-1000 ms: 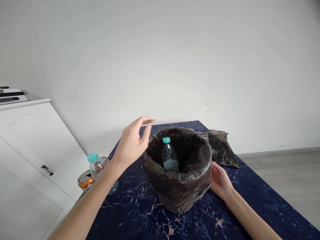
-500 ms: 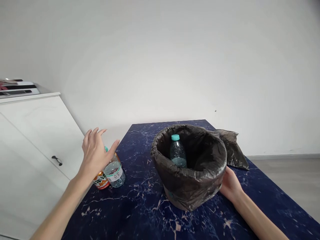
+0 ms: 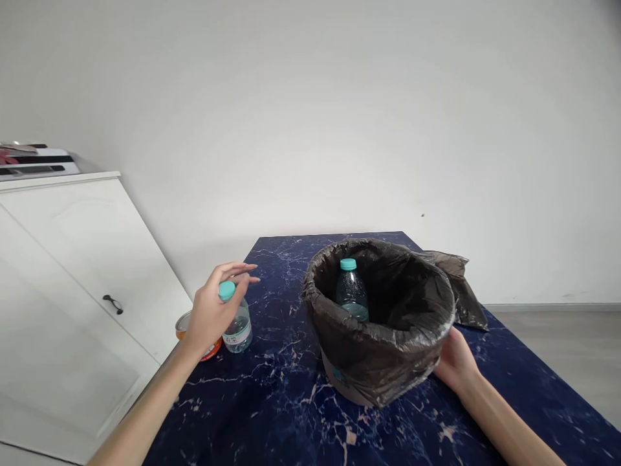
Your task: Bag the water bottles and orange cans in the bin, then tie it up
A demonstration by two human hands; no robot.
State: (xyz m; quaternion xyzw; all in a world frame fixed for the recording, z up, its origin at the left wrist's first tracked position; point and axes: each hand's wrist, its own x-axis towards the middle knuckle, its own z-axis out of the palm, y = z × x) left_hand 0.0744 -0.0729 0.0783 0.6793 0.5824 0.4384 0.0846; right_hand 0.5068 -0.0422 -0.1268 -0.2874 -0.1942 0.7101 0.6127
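Observation:
A small bin lined with a dark plastic bag (image 3: 378, 349) stands on a dark blue marbled table (image 3: 272, 408). Inside it a clear bottle with a teal cap (image 3: 352, 294) stands upright. My right hand (image 3: 453, 366) presses against the bin's right side, its fingers hidden behind the bag. My left hand (image 3: 211, 314) is at a second teal-capped bottle (image 3: 239, 329) near the table's left edge. Its fingers are stretched out over the cap and not closed round it. An orange can (image 3: 183, 321) sits just behind that hand.
A loose dark bag (image 3: 463, 285) lies behind the bin on the right. A white cabinet with a black handle (image 3: 72, 259) stands to the left of the table, with flat items on top (image 3: 29, 162). A white wall runs along the back.
My left hand swung from above the bin's rim leftward and down to the second bottle. The view shifted left, and my right hand stayed on the bin.

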